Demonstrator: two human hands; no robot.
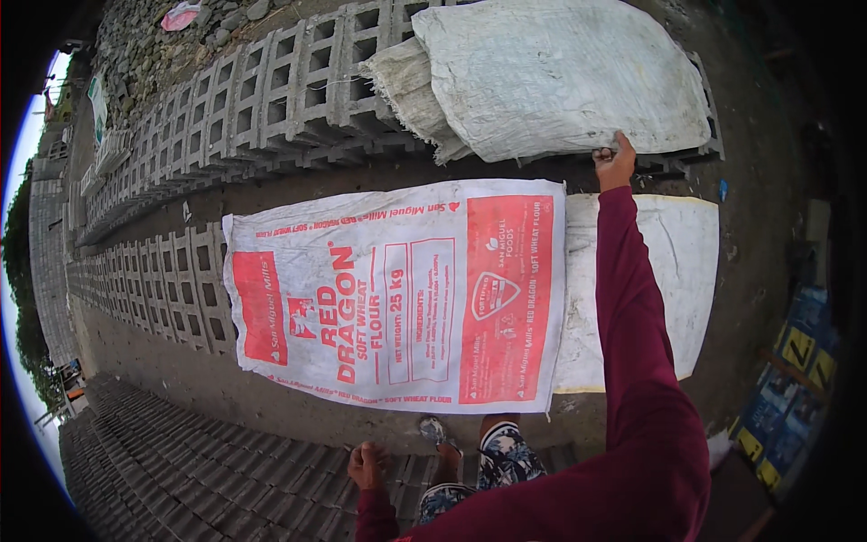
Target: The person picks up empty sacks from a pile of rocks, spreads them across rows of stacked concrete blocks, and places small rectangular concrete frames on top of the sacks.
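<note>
Sack (397, 303), red txt (346, 316), pale sack (564, 77), R hand (616, 164)

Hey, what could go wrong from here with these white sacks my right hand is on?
The frayed end of the white sacks lies over the concrete blocks, so loose threads might snag on their hollow edges. Also, only the right hand is at the sacks' edge, while the left hand is low and apart from them, so a one-sided pull could skew them.
</note>
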